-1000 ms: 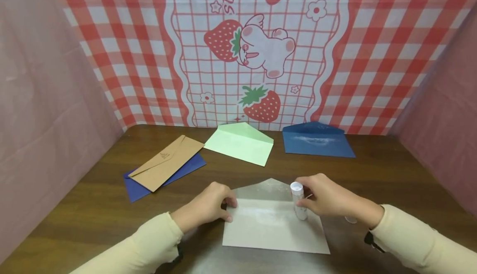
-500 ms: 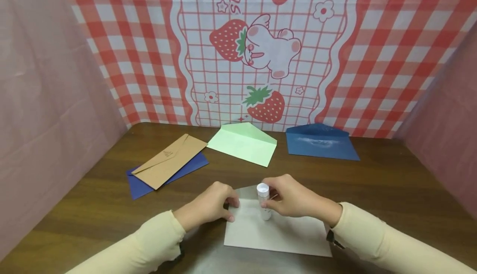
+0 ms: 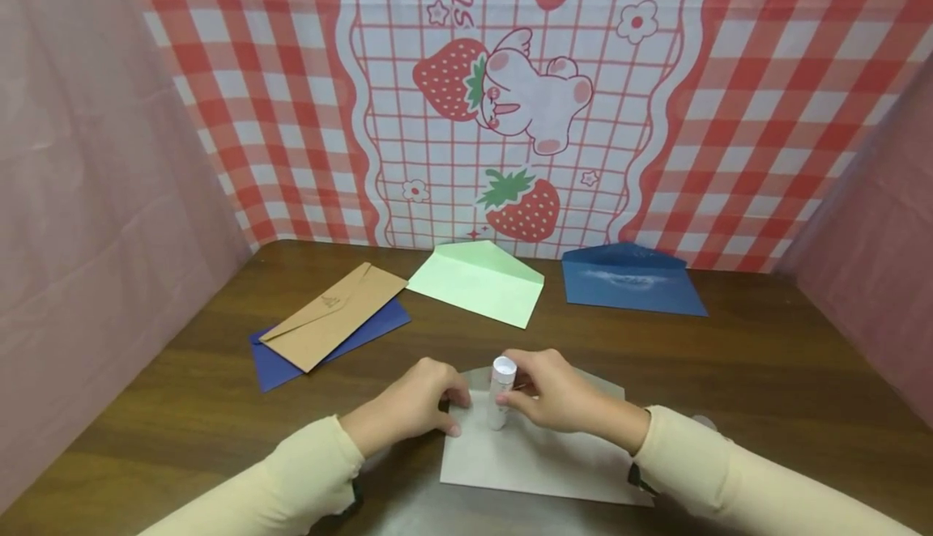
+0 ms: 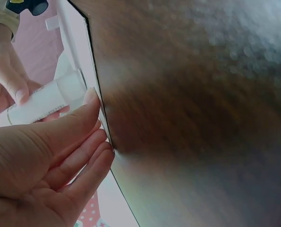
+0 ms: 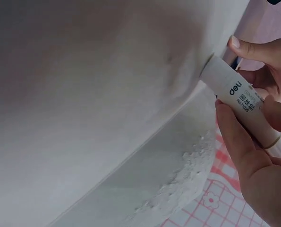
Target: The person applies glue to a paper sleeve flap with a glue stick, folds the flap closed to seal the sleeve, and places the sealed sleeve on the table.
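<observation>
A pale grey envelope (image 3: 539, 467) lies on the table in front of me, its flap folded back on the far side. White glue smears mark the flap, seen in the right wrist view. My right hand (image 3: 564, 398) grips a white glue stick (image 3: 501, 394) between thumb and fingers, upright with its lower end at the envelope near the left part of the fold. Printing reads "deli" on the barrel (image 5: 244, 97). My left hand (image 3: 408, 402) rests at the envelope's left edge, thumb and fingertips touching it, fingers only gently bent.
Back left, a tan envelope (image 3: 335, 317) overlaps a dark blue envelope (image 3: 277, 366). A light green envelope (image 3: 477, 285) and a teal-blue envelope (image 3: 634, 281) with white smears lie open along the back. A small pale round thing (image 3: 704, 421) shows behind the right sleeve.
My right hand has carried the glue stick leftward across the envelope, from its right side to near the left hand. The left hand has stayed at the edge.
</observation>
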The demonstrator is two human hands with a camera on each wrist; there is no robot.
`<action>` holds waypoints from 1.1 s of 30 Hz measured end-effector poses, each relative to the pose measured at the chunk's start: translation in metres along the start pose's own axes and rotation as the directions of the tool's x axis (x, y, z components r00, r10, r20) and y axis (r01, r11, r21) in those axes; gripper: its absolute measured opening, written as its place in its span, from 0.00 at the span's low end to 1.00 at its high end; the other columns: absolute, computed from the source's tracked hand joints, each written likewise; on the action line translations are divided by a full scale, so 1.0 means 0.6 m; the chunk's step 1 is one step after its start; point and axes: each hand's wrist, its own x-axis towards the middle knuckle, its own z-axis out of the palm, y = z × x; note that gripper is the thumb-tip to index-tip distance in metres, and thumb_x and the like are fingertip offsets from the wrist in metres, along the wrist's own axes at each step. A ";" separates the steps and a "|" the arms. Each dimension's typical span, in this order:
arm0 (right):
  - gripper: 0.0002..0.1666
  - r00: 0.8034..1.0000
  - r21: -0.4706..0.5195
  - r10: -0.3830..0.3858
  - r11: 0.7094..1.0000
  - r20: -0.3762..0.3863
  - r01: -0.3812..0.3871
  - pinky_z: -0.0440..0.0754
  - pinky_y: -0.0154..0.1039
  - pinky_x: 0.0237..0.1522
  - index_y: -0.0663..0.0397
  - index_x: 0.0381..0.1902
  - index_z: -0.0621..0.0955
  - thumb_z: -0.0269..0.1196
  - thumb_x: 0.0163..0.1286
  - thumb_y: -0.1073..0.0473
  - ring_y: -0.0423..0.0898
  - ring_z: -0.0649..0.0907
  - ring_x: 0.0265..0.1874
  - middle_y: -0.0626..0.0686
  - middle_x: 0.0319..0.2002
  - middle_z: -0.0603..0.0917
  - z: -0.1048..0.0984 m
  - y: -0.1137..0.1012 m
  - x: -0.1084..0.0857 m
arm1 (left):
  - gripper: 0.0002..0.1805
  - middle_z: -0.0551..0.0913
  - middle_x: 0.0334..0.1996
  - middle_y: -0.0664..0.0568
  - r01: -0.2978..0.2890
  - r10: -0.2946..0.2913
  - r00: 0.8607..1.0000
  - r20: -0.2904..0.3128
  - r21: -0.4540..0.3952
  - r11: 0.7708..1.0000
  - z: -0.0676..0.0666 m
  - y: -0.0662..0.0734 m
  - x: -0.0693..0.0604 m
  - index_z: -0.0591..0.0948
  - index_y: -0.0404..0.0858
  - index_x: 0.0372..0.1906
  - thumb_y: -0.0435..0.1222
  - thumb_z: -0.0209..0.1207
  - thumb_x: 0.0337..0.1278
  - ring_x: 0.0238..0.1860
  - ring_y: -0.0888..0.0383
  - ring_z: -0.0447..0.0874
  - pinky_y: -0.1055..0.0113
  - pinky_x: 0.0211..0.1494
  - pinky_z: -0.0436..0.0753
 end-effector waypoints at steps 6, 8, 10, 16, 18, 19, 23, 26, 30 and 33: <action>0.09 0.999 0.042 0.030 0.999 -0.026 -0.029 0.84 0.28 0.38 0.57 0.40 0.78 0.65 0.63 0.62 0.47 0.88 0.39 0.53 0.36 0.86 -0.006 0.006 -0.022 | 0.13 0.87 0.30 0.50 -0.007 0.007 1.000 -0.005 0.013 1.000 -0.003 0.003 0.000 0.86 0.37 0.30 0.31 0.76 0.32 0.33 0.60 0.83 0.73 0.38 0.82; 0.10 0.999 0.051 0.043 0.998 -0.028 -0.042 0.85 0.28 0.38 0.59 0.42 0.78 0.65 0.63 0.62 0.47 0.88 0.39 0.53 0.36 0.86 -0.009 0.006 -0.029 | 0.13 0.87 0.30 0.51 -0.007 0.007 1.000 -0.002 0.019 1.000 -0.003 0.003 0.001 0.86 0.37 0.31 0.32 0.76 0.33 0.34 0.60 0.83 0.73 0.39 0.82; 0.12 0.998 0.045 0.058 0.997 -0.029 -0.057 0.84 0.27 0.37 0.59 0.43 0.78 0.65 0.63 0.61 0.47 0.88 0.39 0.53 0.37 0.87 -0.013 0.007 -0.035 | 0.13 0.87 0.30 0.51 -0.007 0.007 1.000 -0.002 0.018 1.000 -0.002 0.003 0.001 0.86 0.37 0.31 0.32 0.76 0.33 0.34 0.60 0.83 0.73 0.39 0.82; 0.10 0.996 0.029 0.082 0.996 -0.030 -0.081 0.85 0.30 0.39 0.56 0.41 0.79 0.65 0.63 0.61 0.45 0.88 0.39 0.51 0.37 0.87 -0.025 0.015 -0.057 | 0.13 0.87 0.31 0.51 -0.002 0.002 1.000 0.003 0.002 1.000 -0.001 0.002 0.003 0.86 0.37 0.31 0.32 0.76 0.33 0.34 0.60 0.83 0.73 0.40 0.82; 0.09 0.996 0.027 0.085 0.996 -0.031 -0.084 0.85 0.30 0.39 0.56 0.40 0.79 0.65 0.63 0.60 0.45 0.88 0.39 0.51 0.36 0.86 -0.029 0.018 -0.063 | 0.13 0.87 0.31 0.51 -0.001 0.001 1.000 0.004 -0.003 1.000 -0.002 0.002 0.004 0.86 0.37 0.31 0.33 0.76 0.33 0.34 0.61 0.82 0.73 0.40 0.82; 0.09 0.996 0.028 0.086 0.996 -0.030 -0.085 0.85 0.30 0.39 0.56 0.40 0.79 0.65 0.63 0.60 0.45 0.88 0.39 0.51 0.36 0.86 -0.030 0.020 -0.066 | 0.13 0.87 0.30 0.51 -0.004 0.004 1.000 0.002 -0.006 1.000 -0.001 0.002 0.003 0.86 0.37 0.31 0.32 0.76 0.33 0.34 0.61 0.82 0.73 0.40 0.82; 0.09 0.996 0.014 0.083 0.996 -0.036 -0.083 0.85 0.30 0.38 0.56 0.39 0.79 0.66 0.63 0.59 0.44 0.88 0.38 0.50 0.35 0.86 -0.036 0.025 -0.076 | 0.13 0.88 0.31 0.51 -0.002 0.002 1.000 0.002 -0.017 1.000 -0.001 0.002 0.002 0.86 0.37 0.31 0.33 0.76 0.34 0.35 0.61 0.83 0.73 0.41 0.82; 0.10 0.996 0.016 0.079 0.997 -0.035 -0.079 0.85 0.30 0.38 0.56 0.40 0.79 0.66 0.63 0.59 0.45 0.88 0.38 0.50 0.36 0.86 -0.042 0.028 -0.083 | 0.13 0.88 0.31 0.51 -0.001 0.001 1.000 0.005 -0.022 1.000 0.000 0.001 0.001 0.86 0.37 0.31 0.33 0.76 0.34 0.35 0.60 0.84 0.73 0.41 0.82; 0.10 0.996 0.023 0.086 0.996 -0.027 -0.085 0.85 0.31 0.39 0.56 0.40 0.79 0.66 0.63 0.59 0.45 0.88 0.39 0.50 0.36 0.86 -0.051 0.031 -0.093 | 0.13 0.87 0.31 0.51 -0.004 0.004 1.000 0.007 -0.018 1.000 0.000 0.001 0.001 0.86 0.37 0.31 0.33 0.76 0.34 0.35 0.60 0.83 0.73 0.41 0.82; 0.09 0.995 0.016 0.093 0.996 -0.027 -0.092 0.85 0.31 0.38 0.55 0.39 0.78 0.66 0.62 0.58 0.43 0.88 0.38 0.48 0.35 0.85 -0.057 0.034 -0.099 | 0.13 0.87 0.31 0.51 -0.003 0.003 1.000 0.008 -0.010 1.000 0.000 0.002 0.002 0.86 0.37 0.31 0.33 0.76 0.34 0.35 0.60 0.83 0.73 0.40 0.82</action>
